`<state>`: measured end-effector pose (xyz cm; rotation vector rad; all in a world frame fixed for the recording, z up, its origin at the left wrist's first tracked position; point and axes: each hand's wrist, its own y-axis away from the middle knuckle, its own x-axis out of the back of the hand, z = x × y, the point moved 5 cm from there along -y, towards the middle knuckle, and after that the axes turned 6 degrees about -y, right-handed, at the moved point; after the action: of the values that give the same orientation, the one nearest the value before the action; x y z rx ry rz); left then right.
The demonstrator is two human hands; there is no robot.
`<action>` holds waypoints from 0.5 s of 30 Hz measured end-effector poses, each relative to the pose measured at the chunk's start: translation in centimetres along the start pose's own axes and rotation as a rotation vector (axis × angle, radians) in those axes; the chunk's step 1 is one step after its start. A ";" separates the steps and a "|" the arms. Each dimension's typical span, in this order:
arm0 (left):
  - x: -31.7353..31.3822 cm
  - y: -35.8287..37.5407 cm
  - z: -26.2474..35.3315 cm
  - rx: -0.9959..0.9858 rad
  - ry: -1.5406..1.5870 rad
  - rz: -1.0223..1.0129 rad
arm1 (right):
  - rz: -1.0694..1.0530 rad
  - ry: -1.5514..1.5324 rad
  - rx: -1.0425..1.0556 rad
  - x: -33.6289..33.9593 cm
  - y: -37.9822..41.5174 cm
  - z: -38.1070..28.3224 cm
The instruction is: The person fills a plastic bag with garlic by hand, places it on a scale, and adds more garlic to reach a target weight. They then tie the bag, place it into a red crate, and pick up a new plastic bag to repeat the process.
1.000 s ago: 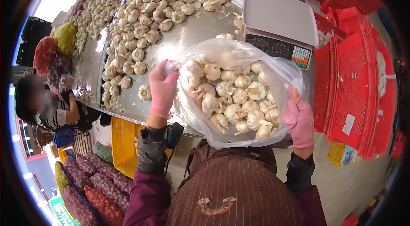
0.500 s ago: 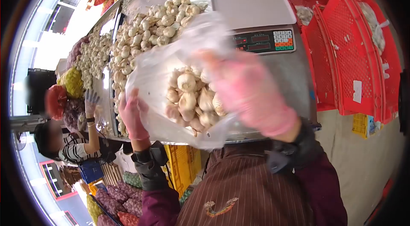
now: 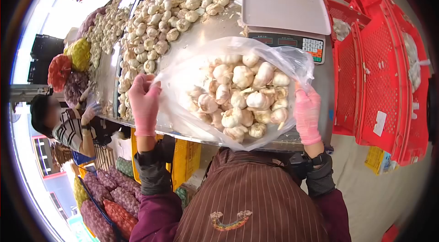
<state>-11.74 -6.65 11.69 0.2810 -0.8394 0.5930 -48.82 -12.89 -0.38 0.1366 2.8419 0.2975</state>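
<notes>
A clear plastic bag [image 3: 295, 59] lies on the metal table before me, with many garlic bulbs [image 3: 243, 77] spread inside it. Pink gloves cover both my hands. At the bag's left edge, my left hand [image 3: 145, 104] is closed, pinching the film between thumb and fingers. My right hand [image 3: 307, 113] is closed on the bag's right end, its fingertips partly hidden by the film. Just behind the bag stands a digital scale [image 3: 286, 8]; the bag overlaps part of its keypad panel. A loose heap of garlic [image 3: 160, 27] lies beyond my left hand.
Red plastic crates [image 3: 377, 77] stand along the right side. At the left, a co-worker [image 3: 68, 127] in a striped shirt is by another garlic heap [image 3: 107, 27]. Net sacks [image 3: 114, 196] and a yellow crate [image 3: 185, 162] sit below the table edge [image 3: 201, 139].
My right hand has moved right and down, from over the bag to its right end. The bag now lies stretched wider between my hands, and its garlic is spread further right.
</notes>
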 end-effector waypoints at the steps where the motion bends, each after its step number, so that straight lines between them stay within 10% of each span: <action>1: -0.1 0.6 2.3 -0.312 -0.300 0.199 | -0.007 -0.013 -0.019 0.3 -0.1 0.0; 2: -1.7 2.5 4.9 -0.621 -0.603 0.392 | -0.013 -0.023 -0.040 0.4 -0.1 0.2; 5: -12.2 8.3 9.9 -0.791 -0.085 -0.169 | -0.021 0.023 -0.031 -0.4 -0.2 0.9; 7: -20.1 10.7 10.0 -0.768 -0.504 -0.537 | -0.022 0.023 -0.066 -0.1 -0.4 1.3; 9: -21.0 12.3 7.5 -0.916 -0.437 -0.312 | -0.016 0.027 -0.101 0.3 -0.8 1.1; 15: -15.7 8.2 -3.3 -0.887 -0.894 -0.609 | 0.125 -0.110 -0.280 0.8 -0.8 -0.2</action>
<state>-22.75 -4.56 -2.37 -0.0481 -1.6919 -0.5578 -49.73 -13.64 -0.54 0.2635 2.6541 0.6874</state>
